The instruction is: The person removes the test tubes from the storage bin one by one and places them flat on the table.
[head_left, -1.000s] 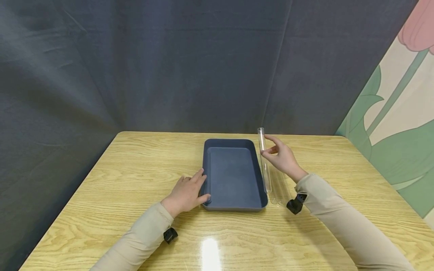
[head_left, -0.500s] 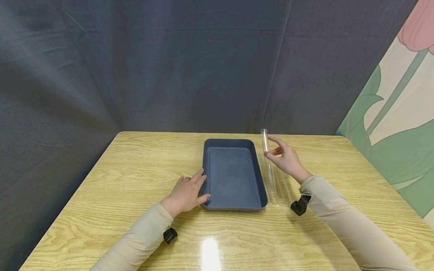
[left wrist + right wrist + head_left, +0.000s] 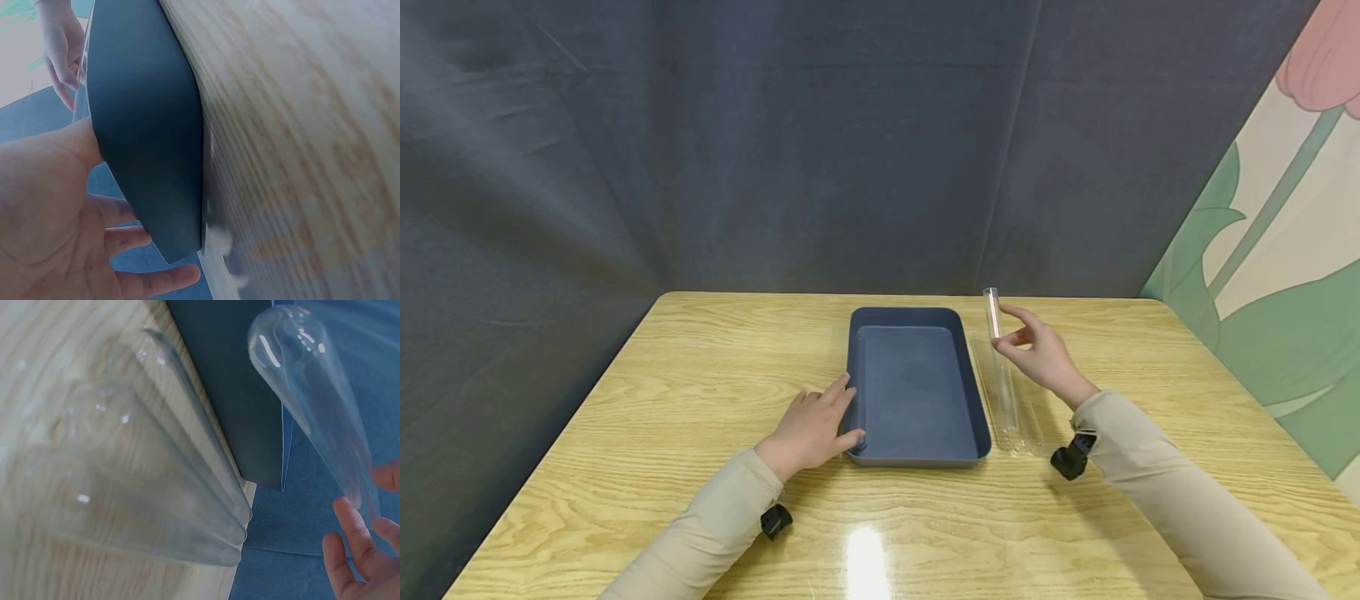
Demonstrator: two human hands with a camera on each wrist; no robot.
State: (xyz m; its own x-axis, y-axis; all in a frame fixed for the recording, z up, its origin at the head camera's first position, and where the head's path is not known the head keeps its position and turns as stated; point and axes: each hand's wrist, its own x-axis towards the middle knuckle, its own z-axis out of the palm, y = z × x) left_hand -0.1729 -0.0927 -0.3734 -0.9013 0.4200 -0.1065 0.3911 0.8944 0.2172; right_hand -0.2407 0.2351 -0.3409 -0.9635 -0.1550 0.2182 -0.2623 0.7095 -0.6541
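Observation:
Between thumb and fingertips, my right hand (image 3: 1041, 354) pinches a clear glass test tube (image 3: 992, 315) near its upper, open end. The tube slants with its rounded end down, just right of the blue-grey tray (image 3: 921, 462). Below it, three more test tubes (image 3: 169, 469) lie side by side on the wooden table in the right wrist view. My left hand (image 3: 808, 429) rests on the tray's left rim with fingers extended. Along the tray's inner left wall lies another clear tube (image 3: 861, 392), faint against the tray floor.
The tray stands mid-table on a wood-grain tabletop (image 3: 715, 367). A dark cloth (image 3: 835, 167) hangs behind the table and along the left. At the right is a wall (image 3: 1270, 250) painted with a tulip and leaves.
My right hand has carried the test tube a little to the right, from the tray's right rim to over the tubes on the table. My left hand has stayed put.

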